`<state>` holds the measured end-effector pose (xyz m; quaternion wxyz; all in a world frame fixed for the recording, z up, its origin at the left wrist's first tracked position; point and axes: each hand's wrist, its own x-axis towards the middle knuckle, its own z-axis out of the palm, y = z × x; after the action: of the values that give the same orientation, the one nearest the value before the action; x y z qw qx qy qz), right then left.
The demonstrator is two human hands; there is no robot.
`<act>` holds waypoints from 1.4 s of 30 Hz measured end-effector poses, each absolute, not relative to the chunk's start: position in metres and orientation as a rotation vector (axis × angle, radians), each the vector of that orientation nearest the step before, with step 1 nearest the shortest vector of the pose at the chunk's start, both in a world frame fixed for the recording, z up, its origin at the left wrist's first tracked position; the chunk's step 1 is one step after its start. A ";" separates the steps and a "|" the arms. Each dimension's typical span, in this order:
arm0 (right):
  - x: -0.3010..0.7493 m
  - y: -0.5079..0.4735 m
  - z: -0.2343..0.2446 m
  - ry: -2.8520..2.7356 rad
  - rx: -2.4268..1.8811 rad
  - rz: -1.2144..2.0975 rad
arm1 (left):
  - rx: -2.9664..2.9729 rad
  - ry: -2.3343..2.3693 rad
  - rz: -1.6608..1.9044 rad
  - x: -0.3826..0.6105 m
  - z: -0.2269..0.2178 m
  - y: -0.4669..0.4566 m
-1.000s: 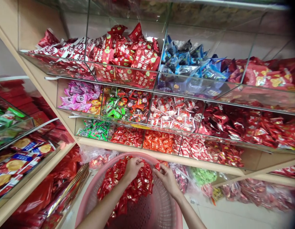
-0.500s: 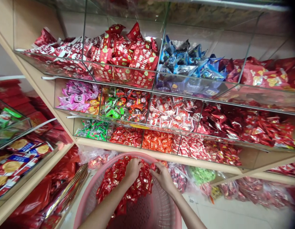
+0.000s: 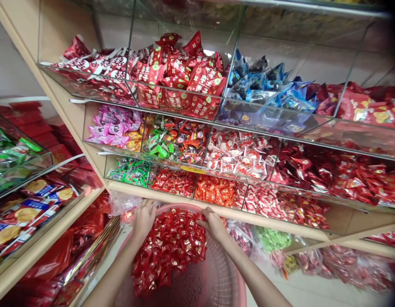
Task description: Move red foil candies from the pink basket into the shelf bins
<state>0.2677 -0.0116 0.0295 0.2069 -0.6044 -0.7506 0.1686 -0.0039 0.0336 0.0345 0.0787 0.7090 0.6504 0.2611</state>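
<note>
Nearest, in the lower middle of the frame, a round pink plastic basket with perforated walls (image 3: 218, 268) holds a mound of small red foil-wrapped candies with gold glints (image 3: 170, 247), heaped toward its far left side; at the far rim, the bare left grip (image 3: 143, 219) lies with its fingers reaching over the edge, though I cannot tell how firmly they close; the right grip (image 3: 214, 224) is curled on the rim just across the heap, thumb inward, gripping the plastic; to steady the basket well, both hands should, in my judgement, hook fully under the lip and share the load evenly, since the mound sits off-centre and slick foil would probably slide if one side dipped; beyond, a crinkled clear plastic bag (image 3: 125, 202) sits behind the left grip, and smooth pale wood forms a shelf edge (image 3: 280, 222) across the middle; above it, glass-fronted bins carry tightly packed orange wrapped sweets (image 3: 216, 191), then clear-wrapped red-and-white pieces (image 3: 238, 155); farther up, puffed red printed packets (image 3: 181, 72) stand beside glossy, sharp-cornered blue packets (image 3: 267, 87) in the upper middle.
</note>
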 end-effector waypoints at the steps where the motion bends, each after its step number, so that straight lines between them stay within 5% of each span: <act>1: 0.264 -0.008 0.030 -2.134 -1.711 0.461 | 2.147 2.028 0.733 -0.014 0.033 0.033; 10: 0.236 0.006 0.032 -2.351 -1.945 0.323 | 2.118 2.092 0.266 -0.028 0.000 0.012; 18: 0.234 0.007 0.027 -2.342 -1.999 0.211 | 2.159 2.081 0.275 -0.026 -0.003 0.010; 31: 0.182 0.094 0.094 -2.407 -1.826 0.122 | 2.117 2.069 0.281 -0.024 0.002 0.009; 42: 0.174 0.160 0.055 -2.484 -2.099 0.401 | 2.145 2.080 0.272 -0.026 -0.004 0.010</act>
<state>0.1737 0.1600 0.0551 -0.0672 -0.6392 -0.7563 0.1220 -0.0258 0.0102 -0.0037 0.0706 0.7132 0.6915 0.0903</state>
